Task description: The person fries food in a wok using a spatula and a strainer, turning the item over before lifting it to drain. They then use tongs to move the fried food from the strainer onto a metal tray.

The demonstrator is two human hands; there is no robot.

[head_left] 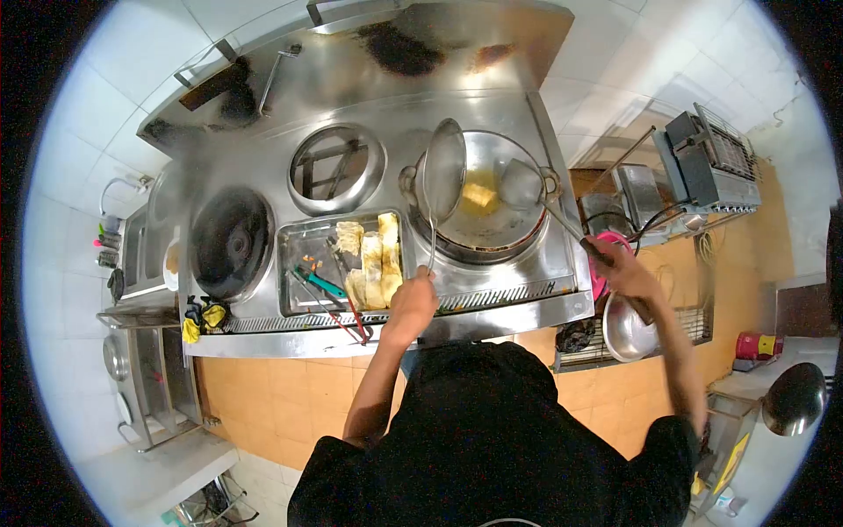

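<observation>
My left hand (413, 307) is closed around the thin handle of a round mesh strainer (445, 167), whose head is tilted over the left side of a two-handled wok (505, 241). My right hand (628, 274) grips the long handle of a wok ladle (522, 184); its head is inside the wok on the right. Between the two tools a yellow piece of food (479, 195) lies in shallow oil. Left of the wok, a metal tray (307, 230) holds long yellow food strips (379, 263), a teal-handled tool (320, 281) and red-handled tongs (356, 316).
A dark round pan (232, 241) sits on the stove's left, and an open burner ring (337, 169) behind the tray. To the right are a pink container (606, 263), a steel bowl (625, 332) and a metal appliance (711, 162). Black-and-yellow cloth (204, 318) lies at the front left corner.
</observation>
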